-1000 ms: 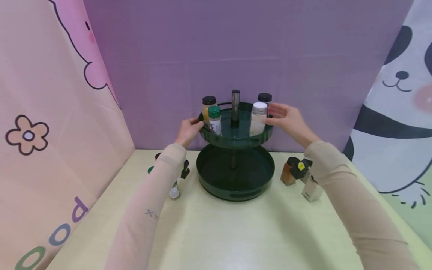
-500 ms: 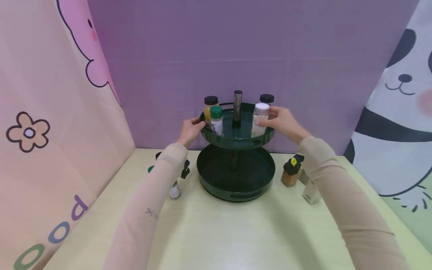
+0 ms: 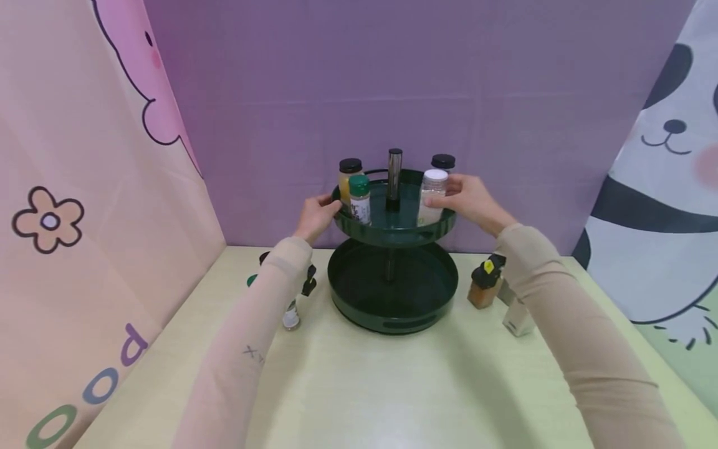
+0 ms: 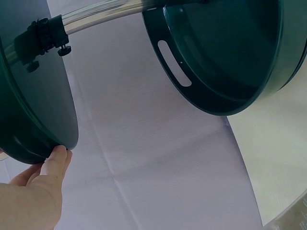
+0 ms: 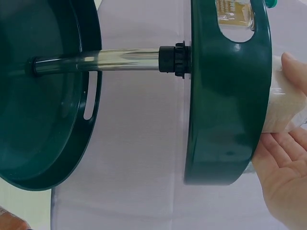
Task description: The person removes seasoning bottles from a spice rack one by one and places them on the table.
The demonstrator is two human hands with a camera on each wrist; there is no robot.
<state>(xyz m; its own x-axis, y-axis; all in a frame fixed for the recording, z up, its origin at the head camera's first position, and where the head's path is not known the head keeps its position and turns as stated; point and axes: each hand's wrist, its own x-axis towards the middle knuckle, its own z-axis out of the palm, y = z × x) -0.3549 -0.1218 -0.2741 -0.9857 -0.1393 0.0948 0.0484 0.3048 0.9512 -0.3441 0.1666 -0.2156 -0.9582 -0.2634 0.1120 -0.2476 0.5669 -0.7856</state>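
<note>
A dark green two-tier round rack [image 3: 392, 237] stands on the table with a post through its middle. My left hand [image 3: 316, 216] holds the left rim of the upper tray, its fingers [image 4: 57, 160] against the edge in the left wrist view. My right hand [image 3: 473, 202] grips a clear, white-capped jar [image 3: 430, 209] of pale contents at the tray's right side, thumb in front. In the right wrist view the jar [image 5: 280, 103] shows just past the tray wall. Behind it is a black-capped jar [image 3: 443, 162], partly hidden. At the tray's left are a green-capped spice bottle [image 3: 360, 202] and a black-capped yellow jar [image 3: 348, 181].
The rack's lower tray [image 3: 392, 324] holds nothing. An orange-brown jar [image 3: 481, 294] and a pale box-shaped container [image 3: 518, 319] stand right of it. Several bottles, one a small white-labelled bottle [image 3: 290, 318], are partly behind my left sleeve. A purple backdrop [image 3: 269, 156] closes the back.
My right hand has shifted slightly left, its thumb now farther across the front of the white-capped jar. The left hand stays at the rim. The view shifts slightly.
</note>
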